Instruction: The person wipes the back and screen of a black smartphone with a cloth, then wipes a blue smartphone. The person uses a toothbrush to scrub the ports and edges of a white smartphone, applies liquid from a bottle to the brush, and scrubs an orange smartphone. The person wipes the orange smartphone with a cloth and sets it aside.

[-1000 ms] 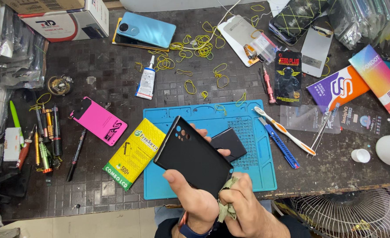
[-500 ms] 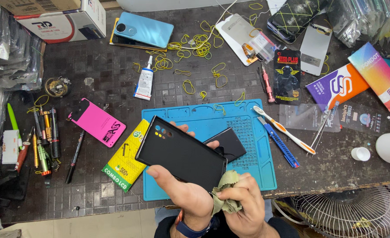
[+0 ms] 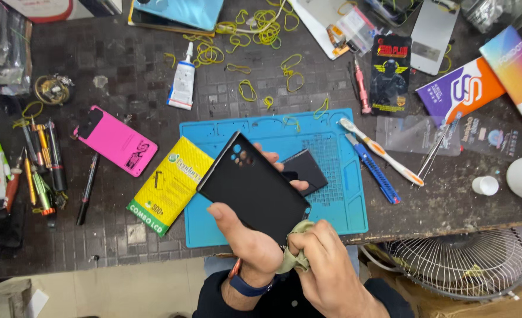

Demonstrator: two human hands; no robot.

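My left hand (image 3: 246,235) grips a black phone (image 3: 252,187) with its matte back and camera holes facing up, tilted above the blue work mat (image 3: 337,203). My right hand (image 3: 320,259) is closed on a small greenish cloth (image 3: 291,252) pressed against the phone's lower corner. A small dark rectangular part (image 3: 304,169) lies on the mat just behind the phone, by my left fingertips.
A yellow packet (image 3: 169,184) and a pink phone case (image 3: 115,141) lie to the left, with pens and tools (image 3: 40,165) at the far left. A toothbrush (image 3: 382,152), blue knife (image 3: 374,169), tweezers (image 3: 435,152), glue tube (image 3: 183,79) and yellow rubber bands (image 3: 261,26) surround the mat. A fan (image 3: 455,259) stands below the table edge.
The phone has turned in my left hand, its top swinging left and then back toward the centre. My right hand with the cloth has stayed at the phone's lower end.
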